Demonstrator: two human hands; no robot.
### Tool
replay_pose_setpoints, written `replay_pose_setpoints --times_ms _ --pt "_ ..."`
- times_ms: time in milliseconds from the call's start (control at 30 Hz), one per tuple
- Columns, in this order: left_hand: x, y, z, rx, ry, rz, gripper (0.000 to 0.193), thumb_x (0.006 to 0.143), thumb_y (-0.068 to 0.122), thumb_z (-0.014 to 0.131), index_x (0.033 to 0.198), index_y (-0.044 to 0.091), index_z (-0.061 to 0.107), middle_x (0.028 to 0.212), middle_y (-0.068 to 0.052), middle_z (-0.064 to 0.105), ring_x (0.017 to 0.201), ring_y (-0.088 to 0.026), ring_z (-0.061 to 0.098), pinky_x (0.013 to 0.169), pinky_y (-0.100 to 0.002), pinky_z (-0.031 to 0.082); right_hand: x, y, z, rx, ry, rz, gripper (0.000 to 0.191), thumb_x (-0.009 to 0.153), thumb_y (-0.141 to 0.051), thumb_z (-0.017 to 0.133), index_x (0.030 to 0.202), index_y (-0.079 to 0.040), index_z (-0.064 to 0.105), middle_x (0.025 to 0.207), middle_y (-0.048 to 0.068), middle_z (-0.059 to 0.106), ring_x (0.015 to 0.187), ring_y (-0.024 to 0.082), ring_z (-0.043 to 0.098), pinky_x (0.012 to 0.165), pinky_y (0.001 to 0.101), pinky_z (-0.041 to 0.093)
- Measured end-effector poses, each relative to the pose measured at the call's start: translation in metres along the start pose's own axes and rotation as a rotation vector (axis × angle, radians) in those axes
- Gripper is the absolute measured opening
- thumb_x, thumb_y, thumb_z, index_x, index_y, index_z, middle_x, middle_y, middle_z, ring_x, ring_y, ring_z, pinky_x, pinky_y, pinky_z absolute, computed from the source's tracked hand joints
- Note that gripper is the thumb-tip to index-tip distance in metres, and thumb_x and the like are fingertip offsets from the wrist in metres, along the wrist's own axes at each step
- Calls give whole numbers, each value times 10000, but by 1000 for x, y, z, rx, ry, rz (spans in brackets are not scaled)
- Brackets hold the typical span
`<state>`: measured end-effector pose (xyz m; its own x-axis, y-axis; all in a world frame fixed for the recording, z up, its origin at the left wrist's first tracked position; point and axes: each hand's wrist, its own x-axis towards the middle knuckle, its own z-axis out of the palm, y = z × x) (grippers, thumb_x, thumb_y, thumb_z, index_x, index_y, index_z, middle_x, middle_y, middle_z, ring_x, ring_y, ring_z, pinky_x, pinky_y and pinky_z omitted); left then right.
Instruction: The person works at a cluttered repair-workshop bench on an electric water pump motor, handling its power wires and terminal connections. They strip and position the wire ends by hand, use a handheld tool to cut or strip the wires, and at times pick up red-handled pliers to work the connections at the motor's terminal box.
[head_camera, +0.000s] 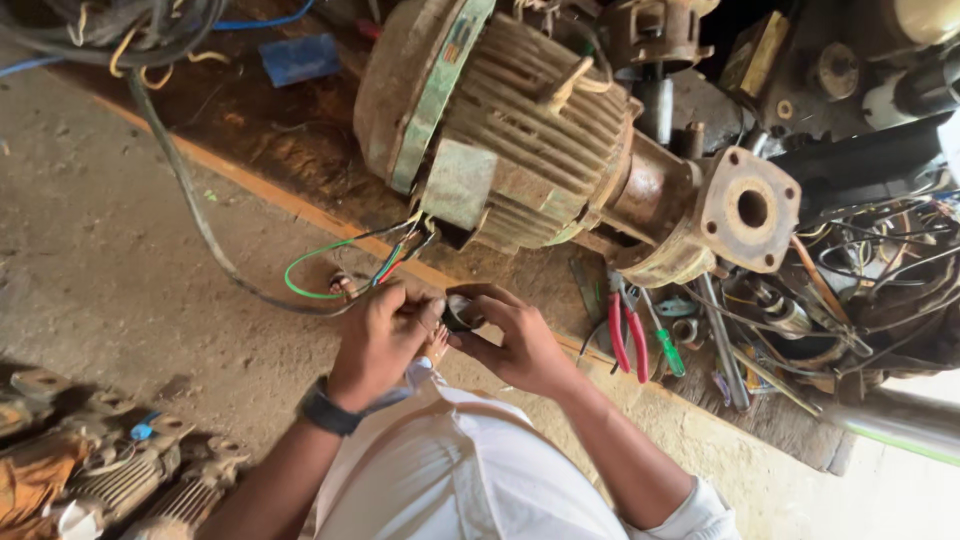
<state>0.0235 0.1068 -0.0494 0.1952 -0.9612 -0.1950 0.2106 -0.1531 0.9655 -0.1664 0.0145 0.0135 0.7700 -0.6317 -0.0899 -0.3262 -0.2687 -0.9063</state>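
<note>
Holding a small dark roll of tape between them, both hands work just in front of the old ribbed electric motor, at the near edge of the wooden platform it lies on. The left hand, with a dark wristband, is closed in a pinch on the roll's near side; the right hand is curled around its far side, fingers gripping it. Coloured wires, green, red and blue, run from the motor's terminal box down to the hands, so the step in hand looks like insulating a wire joint; the next move probably calls for a free tape end and a steady pull. Red-handled pliers and a green-handled screwdriver lie near the platform's near edge, right of the hands. As for packages or labels, a crumpled blue wrapper lies toward the platform's far left, and a green band circles the motor's end; no readable sign shows.
</note>
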Motion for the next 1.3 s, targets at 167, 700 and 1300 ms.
replay_pose_setpoints --times_ms 167,700,1300 --pt "-2 -26 -35 -57 -155 -100 240 1083 244 656 1082 5 673 905 -82 692 792 -193 632 678 -333 488 -5 -10 -5 -94 -27 -165 203 920 -160 745 1022 4 684 1338 170 665 1138 317 701 904 400 572" --pt "34 -13 -53 521 223 67 262 969 279 692 1057 34 658 865 -84 725 773 -207 696 701 -343 544 47 17 29 -73 226 57 269 981 -203 687 1208 -58 690 1055 128 747 935 196 741 797 333 602" --pt "48 0 -63 341 138 -48 308 940 252 714 1137 15 720 939 -74 777 814 -113 666 740 -298 544 75 10 57 -281 361 15 223 912 -207 766 1075 -57 740 1005 130 728 780 299 696 689 382 553"
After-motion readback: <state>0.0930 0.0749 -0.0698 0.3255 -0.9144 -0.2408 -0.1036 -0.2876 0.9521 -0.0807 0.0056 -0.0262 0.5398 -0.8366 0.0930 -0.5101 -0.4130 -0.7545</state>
